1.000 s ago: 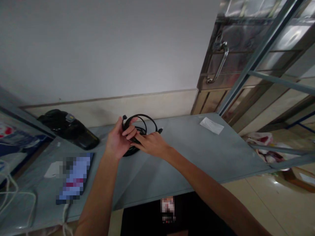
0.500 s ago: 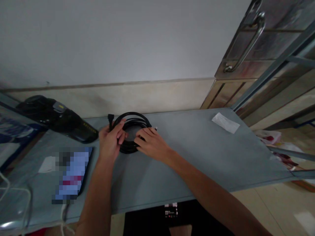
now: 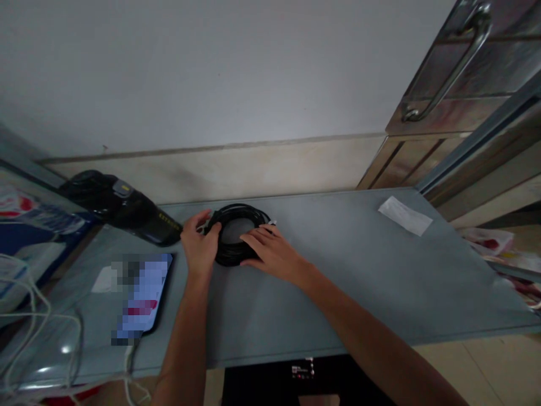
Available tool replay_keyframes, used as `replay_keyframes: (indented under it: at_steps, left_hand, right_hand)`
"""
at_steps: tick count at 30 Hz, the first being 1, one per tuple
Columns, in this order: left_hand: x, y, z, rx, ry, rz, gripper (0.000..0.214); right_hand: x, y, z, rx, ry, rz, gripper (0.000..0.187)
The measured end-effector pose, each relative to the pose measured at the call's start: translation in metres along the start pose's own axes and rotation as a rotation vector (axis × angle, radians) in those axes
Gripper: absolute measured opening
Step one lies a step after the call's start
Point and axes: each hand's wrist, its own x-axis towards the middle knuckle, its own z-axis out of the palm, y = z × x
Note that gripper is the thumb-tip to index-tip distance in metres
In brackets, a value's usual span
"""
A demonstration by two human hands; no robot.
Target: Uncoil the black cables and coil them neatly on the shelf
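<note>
A black coiled cable [image 3: 239, 220] lies flat on the grey table [image 3: 338, 270], near the back wall. My left hand [image 3: 199, 245] curls its fingers around the coil's left side. My right hand [image 3: 270, 255] rests on the coil's right and front part, fingers stretched flat across the loops. A small light-tipped plug end shows at the coil's right edge.
A black handheld device [image 3: 122, 210] lies at the back left. A phone [image 3: 143, 296] with a lit screen and a white card [image 3: 101, 279] sit at the left. White cords [image 3: 38, 316] trail at the left edge. A white slip [image 3: 404, 215] lies far right, below a metal door [image 3: 456, 84].
The coil, held up off the table a second ago, now lies flat on the surface. Both hands came down with it and press on it.
</note>
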Motion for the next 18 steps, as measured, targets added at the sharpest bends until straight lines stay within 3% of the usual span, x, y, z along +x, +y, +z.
replay_keyframes:
  at_steps: [2, 6, 9, 12, 15, 18]
  left_hand:
    - [0.000, -0.005, 0.002, 0.006, -0.020, -0.002, 0.045]
    - [0.000, -0.010, 0.006, -0.030, -0.078, 0.005, 0.048]
    - [-0.003, -0.004, 0.009, -0.064, -0.108, 0.007, 0.046]
    - [-0.008, 0.006, 0.013, -0.132, -0.150, 0.002, 0.038]
    - [-0.012, 0.014, 0.018, -0.284, -0.241, -0.017, 0.041]
    - [-0.014, 0.018, 0.024, -0.505, -0.332, -0.085, 0.046]
  right_hand:
    - [-0.001, 0.002, 0.001, 0.009, -0.003, -0.025, 0.062]
    - [0.000, 0.002, 0.000, -0.034, -0.020, -0.037, 0.058]
    - [0.003, 0.001, -0.002, -0.098, -0.049, -0.045, 0.052]
    - [0.003, 0.000, -0.005, -0.155, -0.075, -0.032, 0.059]
    - [0.002, -0.002, -0.009, -0.171, -0.097, -0.006, 0.071]
    - [0.001, -0.007, -0.011, -0.181, -0.132, 0.035, 0.066]
